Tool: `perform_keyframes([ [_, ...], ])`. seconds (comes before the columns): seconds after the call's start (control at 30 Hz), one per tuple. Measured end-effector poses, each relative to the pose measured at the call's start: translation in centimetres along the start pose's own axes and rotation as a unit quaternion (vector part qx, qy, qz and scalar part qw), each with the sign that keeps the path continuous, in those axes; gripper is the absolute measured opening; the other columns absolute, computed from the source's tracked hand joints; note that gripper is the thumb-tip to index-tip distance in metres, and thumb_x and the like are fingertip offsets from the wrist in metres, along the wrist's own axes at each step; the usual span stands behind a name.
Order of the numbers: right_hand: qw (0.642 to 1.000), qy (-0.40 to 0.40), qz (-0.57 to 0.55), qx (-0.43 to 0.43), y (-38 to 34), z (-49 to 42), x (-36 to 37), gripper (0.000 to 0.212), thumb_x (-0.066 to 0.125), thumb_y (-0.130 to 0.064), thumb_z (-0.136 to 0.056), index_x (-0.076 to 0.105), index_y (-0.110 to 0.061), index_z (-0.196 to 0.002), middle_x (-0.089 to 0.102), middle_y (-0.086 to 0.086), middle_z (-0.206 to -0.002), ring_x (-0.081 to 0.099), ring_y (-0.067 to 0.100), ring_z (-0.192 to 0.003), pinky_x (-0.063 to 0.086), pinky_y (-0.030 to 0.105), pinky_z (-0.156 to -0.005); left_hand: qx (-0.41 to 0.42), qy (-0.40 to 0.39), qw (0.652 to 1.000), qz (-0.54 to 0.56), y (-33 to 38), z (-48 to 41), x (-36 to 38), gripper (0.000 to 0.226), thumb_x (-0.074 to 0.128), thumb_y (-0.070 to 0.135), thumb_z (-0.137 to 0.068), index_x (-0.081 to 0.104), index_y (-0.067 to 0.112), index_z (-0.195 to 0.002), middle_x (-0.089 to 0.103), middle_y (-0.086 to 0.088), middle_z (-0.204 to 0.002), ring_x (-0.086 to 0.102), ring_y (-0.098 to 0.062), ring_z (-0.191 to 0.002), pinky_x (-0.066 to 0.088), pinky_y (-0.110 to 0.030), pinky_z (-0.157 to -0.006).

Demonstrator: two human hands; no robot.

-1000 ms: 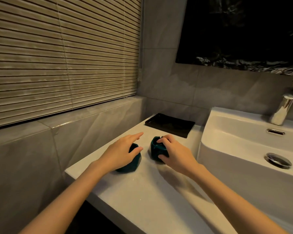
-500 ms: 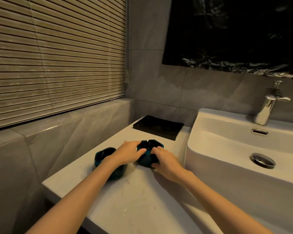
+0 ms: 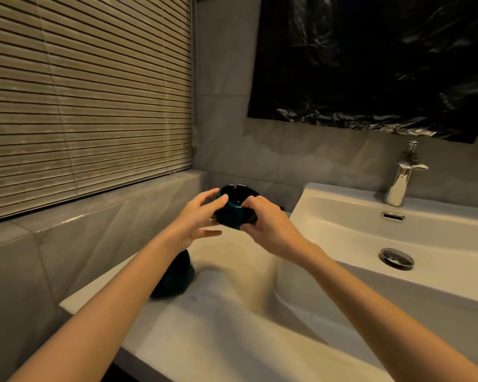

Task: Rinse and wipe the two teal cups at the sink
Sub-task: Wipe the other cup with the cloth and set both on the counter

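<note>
Head view, dim warm light. Right hand (image 3: 271, 224), centre of frame: fingers curled round right side of raised teal cup (image 3: 232, 213), thumb over notched rim; firm grip. Left hand (image 3: 193, 219), just left of it: wide, fingers spread and nearly straight, tips touching cup's left wall, nothing clasped. Held clear of white counter (image 3: 232, 340), mouth tilted toward camera, left of sink (image 3: 439, 282). Second teal cup (image 3: 177, 277), lower centre-left: sits on counter, mostly hidden behind left forearm, blurred. Sink at right of frame, chrome faucet (image 3: 403, 177) at its back edge, round drain (image 3: 396, 258) in basin. Slatted blinds (image 3: 80, 92) across upper left; crinkled black plastic sheet (image 3: 370, 64) across upper right, over grey tiled wall (image 3: 301, 150).
</note>
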State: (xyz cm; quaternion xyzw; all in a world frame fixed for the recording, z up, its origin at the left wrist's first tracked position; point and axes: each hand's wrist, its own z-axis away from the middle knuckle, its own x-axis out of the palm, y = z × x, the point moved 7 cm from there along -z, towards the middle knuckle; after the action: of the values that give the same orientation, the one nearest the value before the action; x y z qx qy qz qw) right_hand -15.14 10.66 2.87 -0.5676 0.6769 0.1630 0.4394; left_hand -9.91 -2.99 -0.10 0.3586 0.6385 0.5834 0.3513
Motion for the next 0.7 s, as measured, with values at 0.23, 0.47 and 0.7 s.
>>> perform_keyframes([
  [0.23,0.997,0.01,0.071,-0.018,0.3,1.8,-7.6,0.032,0.063,-0.009,-0.086,0.051,-0.012,-0.115,0.054,0.007,-0.115,0.055,0.027,-0.097,0.048,0.041,-0.079,-0.105,-0.089,0.967,0.215,3.3,1.0,5.9,0.047,0.071,0.027,-0.082,0.05,0.017,-0.123,0.056,-0.026,-0.12,0.065,-0.04,-0.101,0.057,-0.05,-0.076],
  [0.47,0.996,0.022,0.089,0.015,4.6,6.0,-12.8,0.03,0.064,-0.009,-0.087,0.052,-0.013,-0.114,0.052,0.005,-0.117,0.054,0.023,-0.098,0.049,0.035,-0.082,-0.113,-0.097,0.969,0.199,4.5,0.9,13.8,0.035,0.07,0.012,-0.079,0.054,0.01,-0.11,0.061,-0.025,-0.112,0.064,-0.038,-0.1,0.058,-0.048,-0.074],
  [0.7,0.963,0.145,-0.122,0.192,12.7,10.2,-18.4,0.034,0.059,-0.022,-0.093,0.05,-0.021,-0.126,0.047,0.001,-0.126,0.063,0.016,-0.088,0.056,0.019,-0.061,-0.013,-0.157,0.982,0.109,4.8,-0.4,21.3,0.042,0.064,0.01,-0.085,0.059,0.025,-0.124,0.059,-0.011,-0.122,0.063,-0.032,-0.1,0.06,-0.044,-0.071],
])
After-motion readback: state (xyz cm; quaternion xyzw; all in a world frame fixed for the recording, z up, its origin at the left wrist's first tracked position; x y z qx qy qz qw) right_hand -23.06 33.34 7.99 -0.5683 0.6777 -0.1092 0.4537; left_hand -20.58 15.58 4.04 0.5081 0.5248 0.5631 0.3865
